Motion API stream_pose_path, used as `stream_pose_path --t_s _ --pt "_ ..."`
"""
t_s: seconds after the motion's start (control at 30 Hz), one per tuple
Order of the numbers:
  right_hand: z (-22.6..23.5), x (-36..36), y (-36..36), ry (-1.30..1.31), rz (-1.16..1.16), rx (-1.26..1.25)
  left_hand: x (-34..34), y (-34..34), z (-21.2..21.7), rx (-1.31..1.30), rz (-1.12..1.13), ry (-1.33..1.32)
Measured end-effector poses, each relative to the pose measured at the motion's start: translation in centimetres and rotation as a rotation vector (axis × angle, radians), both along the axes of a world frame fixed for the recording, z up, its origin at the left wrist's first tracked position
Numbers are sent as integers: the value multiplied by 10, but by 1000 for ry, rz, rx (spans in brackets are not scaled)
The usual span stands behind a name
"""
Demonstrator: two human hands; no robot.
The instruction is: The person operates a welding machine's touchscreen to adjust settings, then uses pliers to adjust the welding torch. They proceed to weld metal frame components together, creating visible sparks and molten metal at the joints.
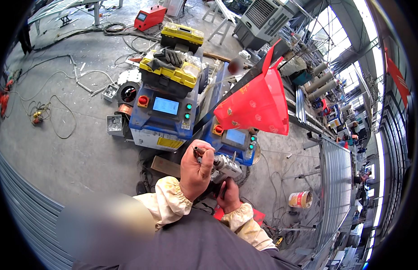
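Observation:
In front of my body I hold a silver metal welding gun [228, 168] with both hands. My left hand [196, 172] is closed around its front end, thumb on top. A dark tube-like nozzle [197, 151] sticks out past the fingers. My right hand [229, 197] is wrapped around the lower part, below the silver body; the palm side is hidden. Just beyond the hands stand two blue machines [161, 118] with lit screens and red rotary switches. A red sheet [258, 101] hangs over the right one.
Yellow-and-black toolboxes [170, 72] with gloves [166, 58] on top stand on the left machine. Cables and hoses trail over the floor. A bucket [301, 199] and a rack of metal profiles [336, 180] are at right. More long profiles [26, 211] lie at left.

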State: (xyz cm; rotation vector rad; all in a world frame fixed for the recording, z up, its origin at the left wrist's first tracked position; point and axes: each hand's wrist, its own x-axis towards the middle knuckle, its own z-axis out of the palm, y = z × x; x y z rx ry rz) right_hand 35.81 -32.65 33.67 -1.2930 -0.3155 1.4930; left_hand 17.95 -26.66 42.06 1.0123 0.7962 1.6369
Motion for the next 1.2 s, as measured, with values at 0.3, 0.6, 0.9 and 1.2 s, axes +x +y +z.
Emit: stream_pose_path --t_s 0.3,0.6,0.9,1.2 --pt "10 -4 3 34 67 34 -3 2 -2 37 14 -73" --pt "1 -5 4 14 35 -8 -3 4 -6 47 -37 -132" --pt "27 -1 6 101 226 -30 -21 -7 -12 138 -145 22" --pt "7 3 7 12 152 -84 -20 -7 -3 54 -83 65"
